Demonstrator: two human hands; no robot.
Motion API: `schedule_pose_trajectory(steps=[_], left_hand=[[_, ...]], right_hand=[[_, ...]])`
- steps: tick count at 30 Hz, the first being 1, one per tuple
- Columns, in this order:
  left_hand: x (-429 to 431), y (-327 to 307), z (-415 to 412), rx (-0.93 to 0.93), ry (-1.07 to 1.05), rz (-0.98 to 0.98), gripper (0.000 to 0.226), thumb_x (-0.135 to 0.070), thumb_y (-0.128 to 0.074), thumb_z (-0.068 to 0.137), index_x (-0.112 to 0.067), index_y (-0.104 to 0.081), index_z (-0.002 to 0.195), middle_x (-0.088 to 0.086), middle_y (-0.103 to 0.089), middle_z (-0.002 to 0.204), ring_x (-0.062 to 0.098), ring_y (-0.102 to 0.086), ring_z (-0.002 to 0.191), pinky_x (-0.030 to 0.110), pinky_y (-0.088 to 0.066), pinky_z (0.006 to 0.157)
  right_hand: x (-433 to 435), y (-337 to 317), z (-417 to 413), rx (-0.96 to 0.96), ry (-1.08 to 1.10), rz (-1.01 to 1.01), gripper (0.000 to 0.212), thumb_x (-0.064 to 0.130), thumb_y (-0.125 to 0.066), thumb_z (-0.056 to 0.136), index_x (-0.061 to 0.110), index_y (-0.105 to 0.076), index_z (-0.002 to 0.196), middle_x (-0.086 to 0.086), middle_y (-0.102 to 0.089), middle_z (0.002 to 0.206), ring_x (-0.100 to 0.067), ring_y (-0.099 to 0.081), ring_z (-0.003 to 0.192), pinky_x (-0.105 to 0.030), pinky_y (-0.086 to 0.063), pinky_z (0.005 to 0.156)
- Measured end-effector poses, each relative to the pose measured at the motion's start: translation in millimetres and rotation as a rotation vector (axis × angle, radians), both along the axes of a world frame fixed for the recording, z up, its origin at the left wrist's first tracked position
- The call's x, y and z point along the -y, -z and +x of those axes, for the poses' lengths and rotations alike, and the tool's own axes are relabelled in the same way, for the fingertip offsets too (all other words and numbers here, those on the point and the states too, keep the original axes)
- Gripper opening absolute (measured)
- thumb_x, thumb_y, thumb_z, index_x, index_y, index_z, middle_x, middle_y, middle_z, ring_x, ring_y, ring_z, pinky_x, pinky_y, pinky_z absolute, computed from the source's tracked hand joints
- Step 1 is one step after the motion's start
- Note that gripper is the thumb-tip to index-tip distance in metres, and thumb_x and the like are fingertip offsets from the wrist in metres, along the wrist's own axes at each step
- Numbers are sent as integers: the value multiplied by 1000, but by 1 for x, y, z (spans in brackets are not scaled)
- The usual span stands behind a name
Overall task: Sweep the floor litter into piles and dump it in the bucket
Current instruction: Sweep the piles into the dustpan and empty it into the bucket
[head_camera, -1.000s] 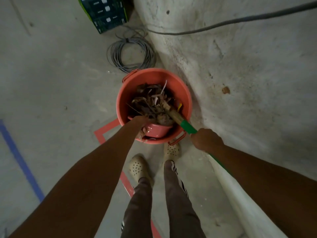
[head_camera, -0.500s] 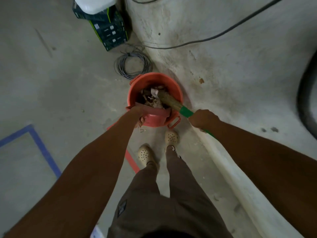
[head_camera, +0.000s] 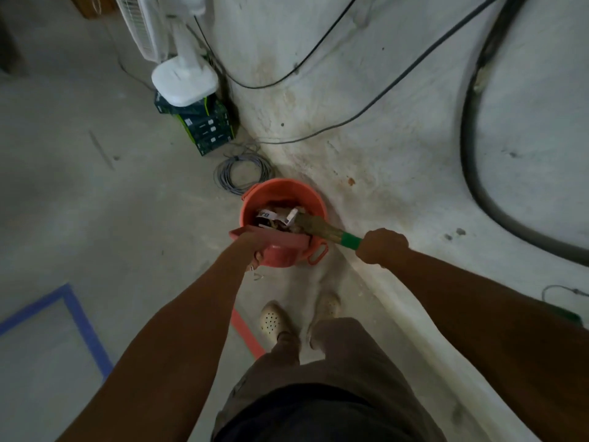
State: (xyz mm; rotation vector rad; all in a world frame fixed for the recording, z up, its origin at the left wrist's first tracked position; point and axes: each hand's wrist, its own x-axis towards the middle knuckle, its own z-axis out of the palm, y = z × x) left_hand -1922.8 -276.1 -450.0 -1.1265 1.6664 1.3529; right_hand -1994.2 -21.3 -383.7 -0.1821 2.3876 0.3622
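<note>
We see the orange bucket (head_camera: 283, 199) standing on the concrete floor (head_camera: 95, 202) at the foot of the pale wall (head_camera: 398, 106), and we take it as our landmark. Inside it lies the litter (head_camera: 275, 218), paper scraps and dry brown bits. Across the near rim of the bucket rests a pink dustpan (head_camera: 271, 239), tipped toward the inside; our left hand (head_camera: 251, 247) holds it from the near side, but its fingers are tucked under the pan and we cannot tell how tightly they curl. To the right of the bucket, our right hand (head_camera: 382, 247) is wrapped in a closed fist around the green handle of the broom (head_camera: 322, 229), whose straw head reaches over the rim into the litter. Beyond the bucket lies a coiled grey cable (head_camera: 243, 173).
</note>
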Motion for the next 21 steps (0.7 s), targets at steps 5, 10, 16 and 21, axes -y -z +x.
schedule_pose_trajectory(steps=[5, 10, 16, 21], left_hand=[[0, 11, 7, 21, -103, 61, 26, -11, -47, 101, -12, -46, 75, 3, -39, 55, 8, -35, 24, 10, -25, 29], [-8, 9, 25, -30, -140, 42, 16, -11, -48, 100, -10, -53, 85, 2, -37, 55, 4, -28, 21, 10, -24, 30], [-31, -1, 57, -47, -217, 40, 15, -14, -54, 100, -8, -57, 87, 3, -40, 51, 5, -28, 22, 9, -24, 32], [-69, -9, 89, -162, -299, -35, 7, -12, -55, 97, -8, -55, 91, 5, -40, 58, 5, -29, 21, 10, -25, 30]], right_hand=[[-11, -4, 21, -48, 21, -23, 18, 31, -53, 93, 14, -60, 93, -1, -66, 86, -19, -70, 79, -30, -57, 74], [-29, -4, 43, -153, -85, -8, 25, 28, -47, 97, 14, -65, 108, 2, -52, 76, -16, -61, 76, -26, -47, 65], [-61, -11, 56, -195, -103, -11, 24, 26, -47, 98, 15, -65, 108, 2, -60, 86, -15, -63, 78, -24, -44, 61], [-105, -16, 82, -223, -36, -109, 21, 33, -49, 96, 15, -60, 94, 1, -62, 85, -14, -63, 75, -24, -47, 65]])
